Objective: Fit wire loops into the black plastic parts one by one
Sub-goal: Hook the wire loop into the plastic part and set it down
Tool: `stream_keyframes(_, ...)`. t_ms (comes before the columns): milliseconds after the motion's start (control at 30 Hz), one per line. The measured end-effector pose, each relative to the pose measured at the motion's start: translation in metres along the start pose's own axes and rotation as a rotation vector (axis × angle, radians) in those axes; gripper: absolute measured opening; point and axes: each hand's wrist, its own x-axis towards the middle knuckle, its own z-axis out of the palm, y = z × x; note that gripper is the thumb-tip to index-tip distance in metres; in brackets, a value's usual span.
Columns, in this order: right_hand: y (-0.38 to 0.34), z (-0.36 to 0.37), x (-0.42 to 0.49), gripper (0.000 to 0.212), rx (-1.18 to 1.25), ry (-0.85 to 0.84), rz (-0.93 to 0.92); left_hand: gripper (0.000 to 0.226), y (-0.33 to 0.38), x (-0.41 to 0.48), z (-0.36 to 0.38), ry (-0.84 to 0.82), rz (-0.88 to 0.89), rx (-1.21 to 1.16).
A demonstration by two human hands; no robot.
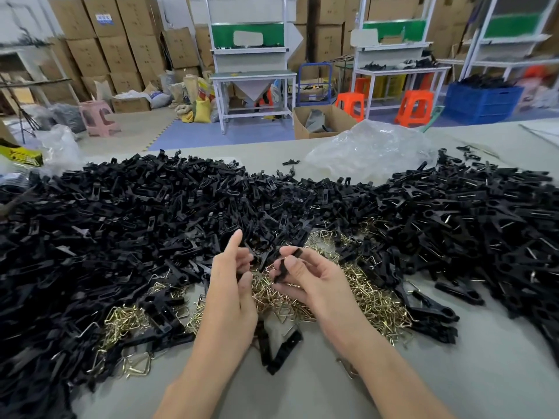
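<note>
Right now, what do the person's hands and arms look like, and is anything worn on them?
Both the left hand and the right hand are bare: no gloves, no visible rings. The left forearm and the right forearm are uncovered to the picture's edge; no sleeve, watch or bracelet shows.

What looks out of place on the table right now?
Nothing looks damaged. The piles mix: black parts lie on the wire loops at left. Stray parts sit apart near the crumpled bag, and a lone loop lies beside the right forearm.
</note>
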Motion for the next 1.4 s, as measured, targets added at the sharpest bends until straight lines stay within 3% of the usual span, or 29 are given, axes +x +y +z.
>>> stream_keyframes(233,0.004,-0.003,0.000,0.031,-0.108,-0.031,0.010,0.062,0.005,-0.002,-0.001,0.073,-0.149,-0.184)
stream_keyframes(467,0.004,-0.002,0.001,0.039,-0.207,-0.047,0.016,0.006,0.015,0.002,-0.005,0.068,-0.303,-0.412)
stream_keyframes(633,0.003,-0.001,0.000,0.035,-0.211,-0.054,0.010,0.016,0.017,0.005,-0.010,0.055,-0.303,-0.485)
stream_keyframes(833,0.002,-0.002,-0.001,0.033,-0.230,-0.082,-0.006,0.016,0.010,0.010,-0.006,0.076,-0.545,-0.995)
stream_keyframes(900,0.001,-0.001,-0.002,0.032,-0.235,-0.098,-0.022,0.023,0.008,0.009,-0.004,0.034,-0.597,-1.068)
stream_keyframes(1067,-0.001,0.001,-0.003,0.032,-0.286,-0.077,-0.061,0.029,0.003,0.002,0.004,-0.040,-0.532,-0.757)
stream_keyframes(1400,-0.001,0.001,-0.005,0.030,-0.298,-0.095,-0.053,0.024,0.008,0.002,0.005,-0.074,-0.549,-0.945)
